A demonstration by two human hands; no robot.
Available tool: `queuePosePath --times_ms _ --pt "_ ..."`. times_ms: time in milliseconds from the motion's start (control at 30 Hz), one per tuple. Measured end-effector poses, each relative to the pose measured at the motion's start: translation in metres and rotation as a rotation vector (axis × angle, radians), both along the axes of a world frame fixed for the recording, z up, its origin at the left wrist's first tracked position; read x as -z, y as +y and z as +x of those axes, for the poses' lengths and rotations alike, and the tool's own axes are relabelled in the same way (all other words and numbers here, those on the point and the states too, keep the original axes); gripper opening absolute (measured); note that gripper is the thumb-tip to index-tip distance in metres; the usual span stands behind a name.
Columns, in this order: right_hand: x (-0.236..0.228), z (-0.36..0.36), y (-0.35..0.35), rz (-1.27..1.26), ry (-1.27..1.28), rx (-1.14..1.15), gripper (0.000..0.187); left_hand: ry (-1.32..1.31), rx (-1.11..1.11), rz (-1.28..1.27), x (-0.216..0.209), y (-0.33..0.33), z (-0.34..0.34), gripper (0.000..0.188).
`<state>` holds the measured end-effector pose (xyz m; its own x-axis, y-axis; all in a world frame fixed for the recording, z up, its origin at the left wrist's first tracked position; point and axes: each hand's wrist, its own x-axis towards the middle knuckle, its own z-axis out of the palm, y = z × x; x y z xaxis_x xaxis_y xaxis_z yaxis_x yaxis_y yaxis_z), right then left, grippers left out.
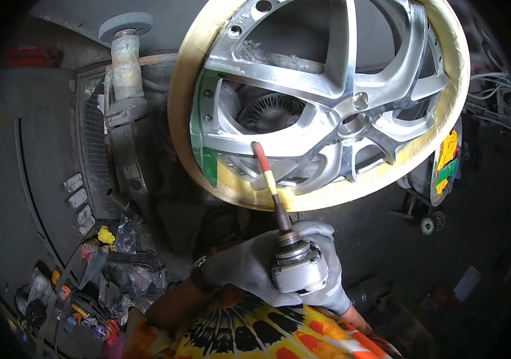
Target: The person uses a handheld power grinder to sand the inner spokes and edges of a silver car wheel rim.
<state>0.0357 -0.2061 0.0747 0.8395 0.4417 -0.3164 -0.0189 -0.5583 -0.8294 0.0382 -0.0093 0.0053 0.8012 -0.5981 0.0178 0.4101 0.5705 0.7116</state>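
Both of my hands wear grey gloves and are wrapped round a die grinder (299, 270) with a silver metal head. My left hand (248, 268) grips it from the left. My right hand (329, 269) closes on it from the right, its fingers partly behind the tool. A long shaft runs up from the grinder to a slim red tip (261, 157) with a yellow band below. That tip lies over the lower edge of a spoke on a silver alloy wheel (279, 143); whether it presses on the metal, I cannot tell. Yellowish masking tape (185, 143) covers the rim, with green tape (208, 163) at its left.
At the upper left stands a machine with a round grey buffing wheel (125, 25). Plastic bags and mixed clutter (106, 281) lie at the lower left. Behind the wheel on the right are a caster (427, 225) and yellow and green cloths (447, 164).
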Motion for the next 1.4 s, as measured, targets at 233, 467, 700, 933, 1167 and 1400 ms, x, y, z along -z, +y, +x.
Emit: queuePosePath --times_ms 233,467,700,933,1167,1400 --pt "-0.003 -0.004 -0.035 -0.025 0.028 0.09 0.081 -0.267 0.039 0.053 -0.008 -0.034 0.032 0.031" --pt "-0.008 0.004 -0.052 -0.106 0.039 0.125 0.078 -0.132 -0.02 -0.169 -0.004 -0.054 0.037 0.035" --pt "-0.007 -0.001 -0.045 -0.014 0.135 0.119 0.081 -0.233 -0.038 -0.157 -0.001 -0.042 0.032 0.043" --pt "0.002 -0.003 -0.006 0.03 0.0 0.026 0.075 0.147 0.103 -0.111 0.006 -0.009 -0.004 0.078" --pt "0.004 0.003 -0.006 0.034 -0.004 -0.001 0.075 0.017 0.043 -0.049 0.001 -0.008 0.005 0.05" --pt "-0.008 0.007 -0.046 -0.051 0.033 0.064 0.08 -0.226 -0.066 -0.022 -0.001 -0.049 0.025 0.033"
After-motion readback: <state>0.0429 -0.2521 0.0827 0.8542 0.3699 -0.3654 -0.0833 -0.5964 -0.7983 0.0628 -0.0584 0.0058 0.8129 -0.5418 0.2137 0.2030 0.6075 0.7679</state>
